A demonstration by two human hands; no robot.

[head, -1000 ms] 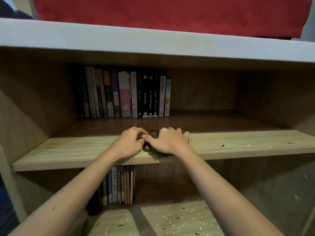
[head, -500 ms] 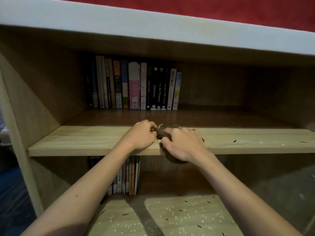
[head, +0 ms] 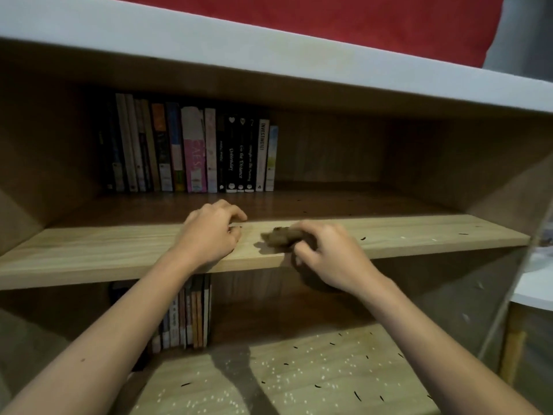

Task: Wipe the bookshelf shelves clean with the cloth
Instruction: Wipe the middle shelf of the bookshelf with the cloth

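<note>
Pinching a small bunched brown cloth (head: 282, 236) between curled fingers and thumb, the right grip (head: 326, 253) holds the wad down on the front strip of the pale wooden middle shelf (head: 104, 253), close to its front edge. Blur hides exactly how much fabric sits inside the grip. Just beside it, apart from the cloth, the left grip (head: 211, 235) rests on the same board with fingers loosely bent, holding nothing that shows. The wad looks too small and crumpled to cover much, so a sweep could skip bands of board. A stroke toward the edge would likely drop the dark flecks (head: 363, 238) lying to the right onto the pale wooden lower shelf (head: 299, 378), which itself carries white specks and dark slivers. Reaching deeper, the knuckles might knock the upright row of paperback books (head: 191, 151) at the back left and tip its end volumes.
</note>
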